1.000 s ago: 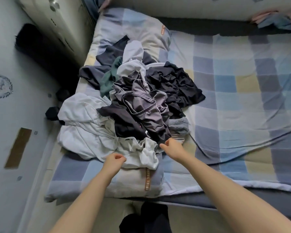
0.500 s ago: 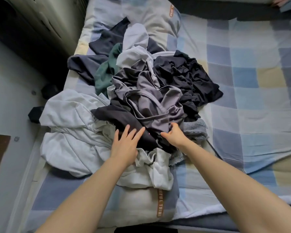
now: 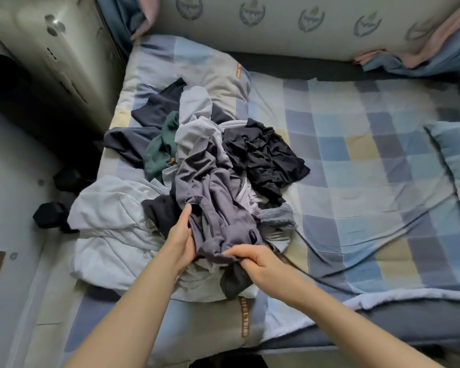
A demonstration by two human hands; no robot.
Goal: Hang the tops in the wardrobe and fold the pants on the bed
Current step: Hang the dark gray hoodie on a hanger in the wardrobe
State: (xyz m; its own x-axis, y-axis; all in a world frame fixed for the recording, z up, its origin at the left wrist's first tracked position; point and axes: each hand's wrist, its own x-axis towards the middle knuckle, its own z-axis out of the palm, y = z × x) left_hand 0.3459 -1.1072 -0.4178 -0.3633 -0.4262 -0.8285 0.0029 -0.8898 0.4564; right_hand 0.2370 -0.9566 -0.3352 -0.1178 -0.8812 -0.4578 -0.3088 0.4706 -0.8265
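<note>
I saw two bare forearms — no sleeves, watch or rings — ending in the left hand (image 3: 179, 239) and the right hand (image 3: 260, 264).

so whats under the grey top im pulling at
Under the grey top a dark garment and a white garment show at its left edge. What lies beneath its middle is covered by the pile.

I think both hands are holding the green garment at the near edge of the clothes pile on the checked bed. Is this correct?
Not quite. In the head view the left hand and right hand hold the shiny grey-purple garment at the near edge of the clothes pile on the checked bed. The dark green garment lies untouched further back in the pile.
</note>
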